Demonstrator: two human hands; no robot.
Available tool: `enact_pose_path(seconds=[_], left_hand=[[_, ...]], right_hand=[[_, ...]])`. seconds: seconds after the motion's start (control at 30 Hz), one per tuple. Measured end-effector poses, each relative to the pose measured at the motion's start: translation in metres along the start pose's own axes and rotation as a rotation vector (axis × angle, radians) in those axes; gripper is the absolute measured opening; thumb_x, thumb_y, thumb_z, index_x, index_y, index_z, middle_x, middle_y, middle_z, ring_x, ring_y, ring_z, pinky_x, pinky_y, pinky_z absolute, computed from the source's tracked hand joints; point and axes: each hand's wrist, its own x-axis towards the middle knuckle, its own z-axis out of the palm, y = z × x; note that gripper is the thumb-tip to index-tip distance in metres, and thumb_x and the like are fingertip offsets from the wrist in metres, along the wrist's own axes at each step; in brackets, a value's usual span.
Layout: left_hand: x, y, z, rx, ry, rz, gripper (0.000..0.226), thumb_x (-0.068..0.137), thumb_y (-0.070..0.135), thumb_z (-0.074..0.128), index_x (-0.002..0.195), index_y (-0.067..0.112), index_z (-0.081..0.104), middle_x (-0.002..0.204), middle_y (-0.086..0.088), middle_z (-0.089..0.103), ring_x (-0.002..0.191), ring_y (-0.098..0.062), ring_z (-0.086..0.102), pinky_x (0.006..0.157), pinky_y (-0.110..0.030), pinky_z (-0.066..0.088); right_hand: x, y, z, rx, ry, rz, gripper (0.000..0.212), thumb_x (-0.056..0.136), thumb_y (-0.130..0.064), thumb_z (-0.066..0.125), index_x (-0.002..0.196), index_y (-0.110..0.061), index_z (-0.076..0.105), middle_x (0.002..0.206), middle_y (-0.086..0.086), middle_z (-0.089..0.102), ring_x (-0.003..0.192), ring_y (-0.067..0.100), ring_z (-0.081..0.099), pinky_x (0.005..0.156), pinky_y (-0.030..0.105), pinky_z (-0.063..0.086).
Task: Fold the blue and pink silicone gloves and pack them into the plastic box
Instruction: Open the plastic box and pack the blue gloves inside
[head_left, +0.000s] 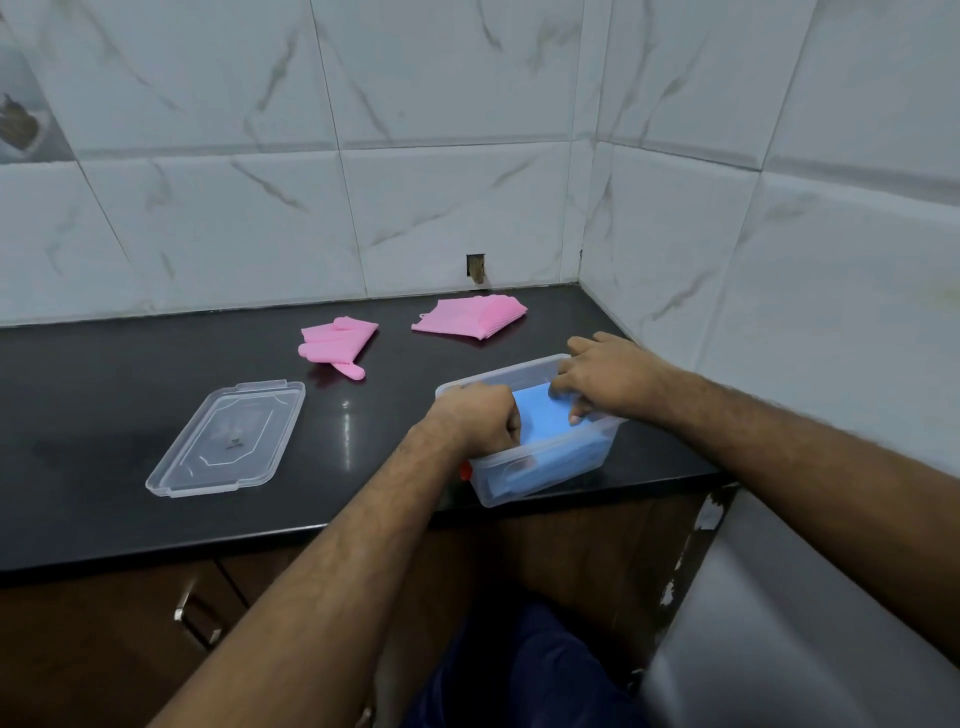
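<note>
- Both hands reach into the clear rectangular plastic box (550, 480) near the black table's (104, 395) front edge.
- Left hand (475, 418), fingers curled, and right hand (605, 379), fingers bent, press the folded blue silicone gloves (545, 423) inside.
- Two pink silicone gloves (337, 340) (470, 318) lie behind; clear flat lid (228, 439) left.

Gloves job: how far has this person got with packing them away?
About halfway. Done: the blue gloves lie folded inside the plastic box. In hand: the left hand and right hand are both in the box, pressing the blue ones down. Left: two pink gloves, the left pink glove and the right pink glove, sit on the black counter. The lid lies off beside the box.
</note>
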Motion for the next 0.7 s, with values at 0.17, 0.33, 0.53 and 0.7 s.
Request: enact_pose_path(seconds=[0.17,0.33,0.53,0.7], left_hand=[[0.003,0.002,-0.002,0.053,-0.092,-0.031,0.029,0.088,0.044,0.069,0.068,0.028,0.057,0.076,0.008,0.063,0.068,-0.009,0.053,0.056,-0.028,0.038],[0.002,0.0,-0.001,0.016,-0.092,-0.059,0.05,0.086,0.076,0.054,0.093,0.028,0.064,0.093,0.006,0.069,0.081,-0.012,0.059,0.061,-0.027,0.04],[0.004,0.002,-0.003,0.031,-0.09,-0.086,0.077,0.073,0.082,0.064,0.121,0.021,0.063,0.113,0.001,0.068,0.095,-0.016,0.059,0.082,-0.033,0.05],[0.002,0.0,-0.006,-0.022,-0.066,-0.117,0.081,0.068,0.084,0.068,0.114,0.017,0.07,0.109,-0.001,0.072,0.098,-0.019,0.064,0.088,-0.037,0.056]], right_hand=[[0.01,-0.003,-0.007,-0.021,-0.105,-0.037,0.036,0.089,-0.05,0.068,0.12,-0.032,0.066,0.114,-0.012,0.065,0.11,0.016,0.046,0.076,0.031,0.032],[0.01,-0.005,-0.005,0.051,-0.125,0.007,0.045,0.089,-0.049,0.069,0.129,-0.03,0.058,0.121,-0.011,0.064,0.112,0.016,0.046,0.078,0.03,0.033],[0.005,-0.006,-0.002,-0.055,-0.056,0.038,0.049,0.087,-0.062,0.064,0.122,-0.027,0.064,0.108,-0.009,0.064,0.107,0.016,0.047,0.074,0.031,0.03],[0.003,-0.004,-0.012,-0.036,-0.165,0.004,0.05,0.089,-0.059,0.064,0.126,-0.025,0.062,0.113,-0.007,0.063,0.11,0.019,0.048,0.07,0.031,0.035]])
